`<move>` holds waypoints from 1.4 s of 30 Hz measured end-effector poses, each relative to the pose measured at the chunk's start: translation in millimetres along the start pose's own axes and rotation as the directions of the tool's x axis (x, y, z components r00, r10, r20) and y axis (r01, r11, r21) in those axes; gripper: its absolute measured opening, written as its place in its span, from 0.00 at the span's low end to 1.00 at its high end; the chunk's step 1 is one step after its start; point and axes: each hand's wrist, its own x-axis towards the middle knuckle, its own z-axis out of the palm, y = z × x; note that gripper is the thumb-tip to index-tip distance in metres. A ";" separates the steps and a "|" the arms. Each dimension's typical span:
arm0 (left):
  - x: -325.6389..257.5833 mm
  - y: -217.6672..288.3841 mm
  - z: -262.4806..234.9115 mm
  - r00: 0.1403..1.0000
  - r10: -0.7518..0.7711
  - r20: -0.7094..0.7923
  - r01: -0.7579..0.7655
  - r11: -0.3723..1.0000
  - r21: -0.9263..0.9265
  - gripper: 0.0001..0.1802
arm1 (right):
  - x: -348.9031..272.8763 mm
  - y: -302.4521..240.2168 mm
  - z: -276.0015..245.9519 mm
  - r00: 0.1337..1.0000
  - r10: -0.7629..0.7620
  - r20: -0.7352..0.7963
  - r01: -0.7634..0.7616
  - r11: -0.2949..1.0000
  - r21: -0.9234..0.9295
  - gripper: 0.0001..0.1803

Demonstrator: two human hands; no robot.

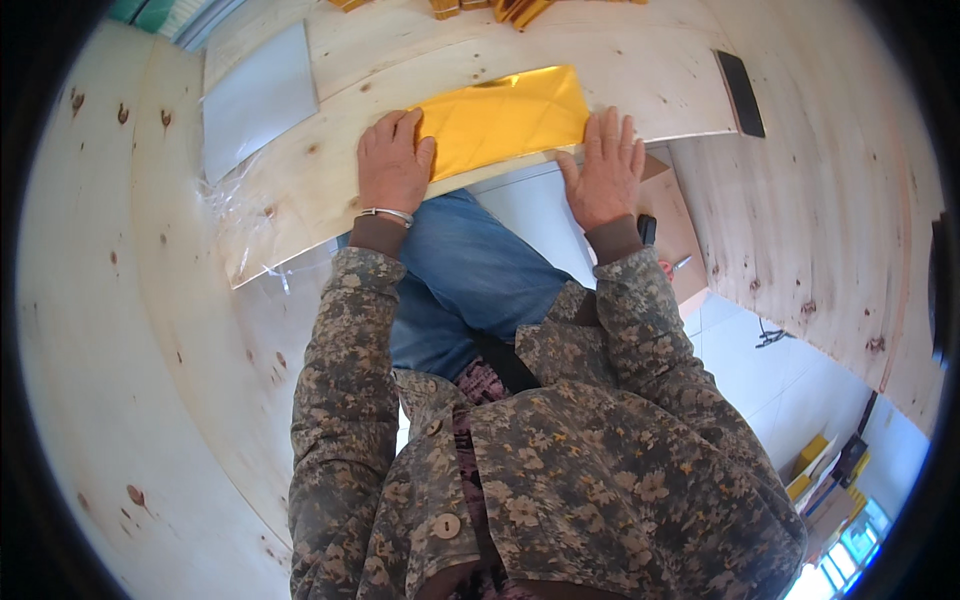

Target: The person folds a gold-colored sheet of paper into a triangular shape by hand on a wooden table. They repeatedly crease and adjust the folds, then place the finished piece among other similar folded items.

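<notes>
The head view shows a shiny gold sheet [508, 118] on a wooden table [665, 92]. The left hand [394, 165] rests at its left end, fingers slightly bent; the right hand [604, 172], fingers spread flat, at its right. Neither grips it.

we get bright, diffuse light w/ faint shadows, blown-out bluish-white glare lower R, highlights on shiny gold rectangular foil sheet [505, 115], fisheye-bent edges, blk. vignette
</notes>
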 end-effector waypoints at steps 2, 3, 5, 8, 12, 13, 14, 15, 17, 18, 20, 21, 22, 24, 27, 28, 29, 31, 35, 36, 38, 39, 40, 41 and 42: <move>0.5 -0.4 -0.7 1.000 0.007 -0.013 -0.006 1.000 0.007 0.23 | 7.2 1.1 -7.1 0.998 0.015 -0.069 -0.012 0.999 0.041 0.36; -0.3 0.0 -0.6 1.000 0.003 -0.012 -0.002 1.000 0.008 0.23 | 14.0 0.0 -9.1 0.996 -0.007 -0.088 0.017 0.993 0.113 0.33; -1.0 0.7 -0.8 1.000 0.006 -0.022 -0.006 1.000 0.009 0.23 | 32.7 -3.9 -11.3 0.982 -0.056 -0.178 0.100 0.964 0.247 0.27; -0.7 2.0 -2.0 1.000 -0.005 -0.024 0.005 1.000 0.005 0.23 | 71.6 -20.8 -7.1 0.976 -0.135 -0.172 0.209 0.799 0.564 0.21; -0.5 4.9 -5.0 1.000 -0.021 -0.019 0.021 1.000 0.001 0.23 | 114.6 -55.0 3.2 0.966 -0.248 -0.066 0.231 0.727 0.647 0.16; -0.2 5.6 -5.7 1.000 -0.030 -0.008 0.030 1.000 0.003 0.23 | 122.8 -62.1 5.2 0.955 -0.296 -0.010 0.239 0.752 0.614 0.15; 0.1 5.8 -6.4 0.999 -0.033 -0.005 0.033 0.999 -0.011 0.23 | 130.5 -68.6 7.2 0.941 -0.334 0.061 0.240 0.781 0.577 0.15; -0.1 6.2 -7.2 0.999 -0.044 0.012 0.044 0.999 -0.024 0.23 | 136.2 -73.9 8.5 0.922 -0.365 0.128 0.243 0.804 0.542 0.14; -0.8 6.6 -8.3 0.998 -0.050 0.029 0.052 0.998 -0.040 0.24 | 142.2 -82.3 10.2 0.898 -0.393 0.197 0.288 0.864 0.413 0.15; -1.0 6.6 -8.5 0.998 -0.048 0.028 0.049 0.998 -0.042 0.23 | 144.7 -86.4 10.9 0.884 -0.399 0.242 0.308 0.888 0.341 0.15; -2.5 6.3 -8.9 0.999 -0.045 0.026 0.046 0.998 -0.043 0.23 | 150.4 -91.6 11.2 0.865 -0.370 0.339 0.257 0.907 0.333 0.17; -2.6 6.0 -8.7 0.999 -0.040 0.023 0.041 0.998 -0.043 0.23 | 153.4 -93.1 10.9 0.852 -0.347 0.391 0.228 0.919 0.321 0.18; -2.7 5.5 -8.4 0.999 -0.034 0.019 0.035 0.998 -0.043 0.23 | 155.9 -94.4 10.7 0.839 -0.346 0.420 0.229 0.925 0.305 0.19; -3.3 4.5 -8.0 1.000 -0.025 -0.004 0.025 0.999 -0.043 0.24 | 160.9 -95.7 10.0 0.813 -0.337 0.475 0.231 0.935 0.270 0.20; -4.9 3.4 -7.7 0.999 -0.031 -0.012 0.030 0.997 -0.067 0.25 | 168.0 -95.2 8.5 0.780 -0.325 0.535 0.170 0.933 0.318 0.19; -5.4 3.3 -7.6 0.999 -0.035 -0.009 0.034 0.996 -0.079 0.26 | 169.8 -94.7 8.1 0.771 -0.337 0.541 0.191 0.932 0.309 0.19; -6.1 3.2 -7.7 0.999 -0.034 -0.015 0.033 0.997 -0.075 0.26 | 171.7 -94.0 7.6 0.764 -0.343 0.547 0.203 0.932 0.300 0.18; -6.4 3.3 -7.9 0.999 -0.029 -0.027 0.027 0.997 -0.069 0.27 | 174.5 -91.8 6.5 0.754 -0.361 0.549 0.216 0.925 0.312 0.18; -8.2 3.7 -10.8 0.996 -0.049 -0.078 0.036 0.986 -0.163 0.29 | 178.5 -85.7 5.2 0.705 -0.386 0.595 0.134 0.897 0.422 0.18; -8.4 4.3 -11.6 0.993 -0.069 -0.098 0.050 0.980 -0.192 0.29 | 179.6 -83.6 4.7 0.685 -0.384 0.619 0.088 0.887 0.453 0.18; -9.9 6.0 -13.0 0.979 -0.129 -0.155 0.086 0.962 -0.258 0.30 | 179.7 -79.0 2.8 0.698 -0.456 0.553 0.124 0.837 0.533 0.18; -11.4 7.0 -13.9 0.967 -0.170 -0.191 0.109 0.949 -0.296 0.30 | 179.2 -77.2 1.1 0.702 -0.477 0.529 0.135 0.818 0.559 0.18; -13.5 8.2 -15.1 0.951 -0.213 -0.225 0.130 0.934 -0.333 0.30 | 180.4 -75.1 -2.2 0.677 -0.507 0.534 0.111 0.787 0.607 0.17; -16.1 9.6 -16.4 0.934 -0.288 -0.213 0.179 0.891 -0.418 0.30 | 182.5 -73.1 -7.0 0.650 -0.525 0.550 0.076 0.765 0.640 0.16; -18.6 11.8 -17.8 0.912 -0.360 -0.194 0.225 0.837 -0.499 0.31 | 183.8 -72.2 -12.6 0.626 -0.529 0.574 0.034 0.753 0.657 0.15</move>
